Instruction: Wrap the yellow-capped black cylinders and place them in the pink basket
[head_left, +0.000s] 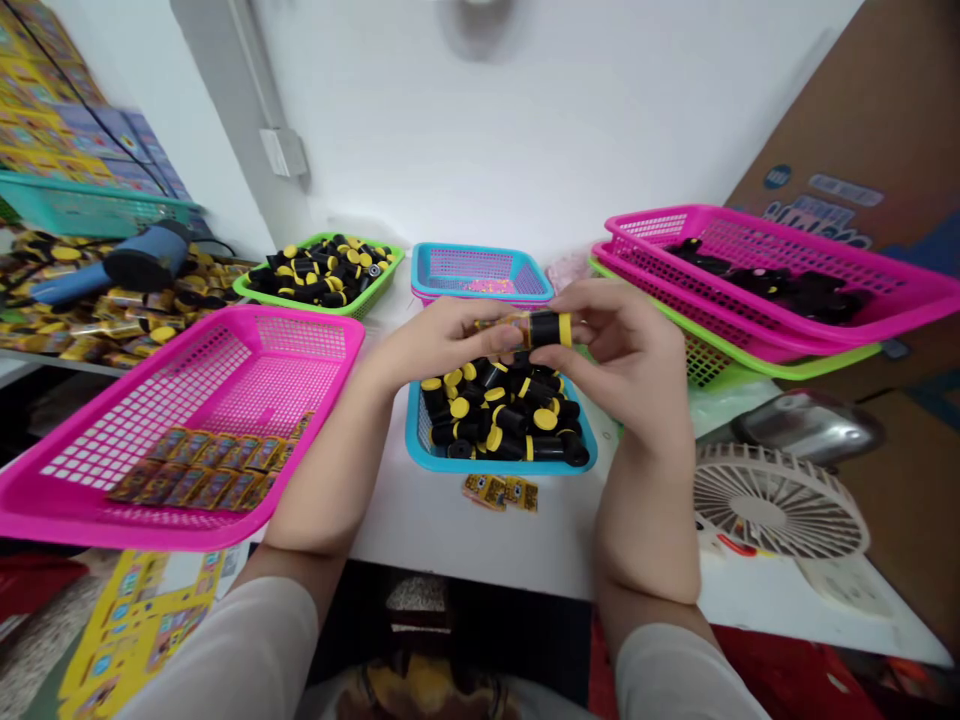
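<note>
Above the blue basket, both hands meet at one small black canister with a yellow cap. My right hand pinches its capped end between thumb and fingers. On the other end sits a clear printed sleeve, gripped by the closed thumb and fingers of my left hand. How far the canister sits inside the sleeve is hard to tell. Many similar black canisters with yellow ends fill the basket below. Flat printed sleeves lie on the white table in front of it.
A pink basket at left holds rows of flat printed sleeves. Behind stand a green basket of canisters and another blue basket. A heat gun lies on wrapped canisters. Stacked baskets and a fan stand right.
</note>
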